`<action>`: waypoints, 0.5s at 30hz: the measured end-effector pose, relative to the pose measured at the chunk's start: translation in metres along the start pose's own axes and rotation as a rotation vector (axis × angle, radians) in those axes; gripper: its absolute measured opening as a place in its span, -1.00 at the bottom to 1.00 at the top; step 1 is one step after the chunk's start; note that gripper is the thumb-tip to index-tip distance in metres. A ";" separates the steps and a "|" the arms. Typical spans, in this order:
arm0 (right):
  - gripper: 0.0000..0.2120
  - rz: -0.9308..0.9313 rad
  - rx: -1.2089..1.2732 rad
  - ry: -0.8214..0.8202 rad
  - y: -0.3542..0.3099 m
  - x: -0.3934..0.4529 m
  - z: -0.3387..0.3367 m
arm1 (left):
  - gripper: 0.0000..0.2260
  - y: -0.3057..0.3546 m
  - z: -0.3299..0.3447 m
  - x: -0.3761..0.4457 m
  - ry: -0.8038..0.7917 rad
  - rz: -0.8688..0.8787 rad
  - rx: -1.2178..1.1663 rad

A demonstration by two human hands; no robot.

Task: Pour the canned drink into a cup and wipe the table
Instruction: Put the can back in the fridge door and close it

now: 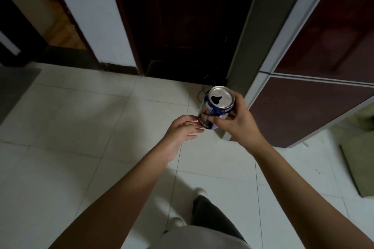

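Tiled floor (81, 127) below — right hand (238, 125) grips can (214, 107).

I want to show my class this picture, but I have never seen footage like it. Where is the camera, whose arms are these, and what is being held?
There is no machine here. A person wears a wide-angle camera on the head, so the single picture looks forward and down along their own two bare arms to the floor.

The right hand grips a blue drink can round its side. The can is upright and its top is already open: you can see the dark hole in the lid. The left hand is open, its straight fingers reaching to the can's lower side; whether they touch it is hard to tell.

Below is a pale tiled floor, with the person's legs and light shoes. Ahead is a dark wooden door; to the right stands a dark red cabinet. No cup or table is in view.
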State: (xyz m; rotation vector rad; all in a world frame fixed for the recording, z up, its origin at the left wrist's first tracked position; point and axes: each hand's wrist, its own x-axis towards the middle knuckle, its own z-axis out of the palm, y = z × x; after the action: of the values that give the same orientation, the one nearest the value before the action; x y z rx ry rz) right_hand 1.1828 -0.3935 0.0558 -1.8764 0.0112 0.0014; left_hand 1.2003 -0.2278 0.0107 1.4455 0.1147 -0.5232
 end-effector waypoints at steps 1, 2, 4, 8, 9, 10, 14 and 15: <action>-0.31 0.000 0.002 0.005 0.002 0.012 -0.001 | -0.79 0.005 -0.003 0.012 -0.006 -0.002 0.009; -0.31 0.001 0.003 0.009 0.004 0.024 -0.001 | -0.79 0.009 -0.004 0.025 -0.013 -0.002 0.013; -0.32 0.006 0.007 0.020 0.009 0.049 -0.003 | -0.80 0.018 -0.007 0.050 -0.019 -0.002 0.030; -0.32 0.007 0.012 0.041 0.018 0.102 -0.015 | -0.80 0.035 -0.005 0.105 -0.033 -0.014 0.029; -0.32 0.008 0.014 0.042 0.019 0.116 -0.019 | -0.79 0.041 -0.004 0.119 -0.036 -0.022 0.039; -0.32 0.006 0.019 0.045 0.021 0.130 -0.023 | -0.79 0.047 -0.003 0.135 -0.039 -0.026 0.044; -0.36 0.014 0.056 0.075 0.026 0.190 -0.041 | -0.80 0.077 0.003 0.198 -0.042 -0.038 0.079; -0.36 0.016 0.049 0.086 0.027 0.204 -0.046 | -0.80 0.085 0.006 0.212 -0.045 -0.042 0.089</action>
State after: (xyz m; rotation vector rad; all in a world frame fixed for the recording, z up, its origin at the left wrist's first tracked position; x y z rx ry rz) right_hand 1.3861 -0.4467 0.0428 -1.8259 0.0848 -0.0686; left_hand 1.4206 -0.2881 0.0075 1.5194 0.0870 -0.6009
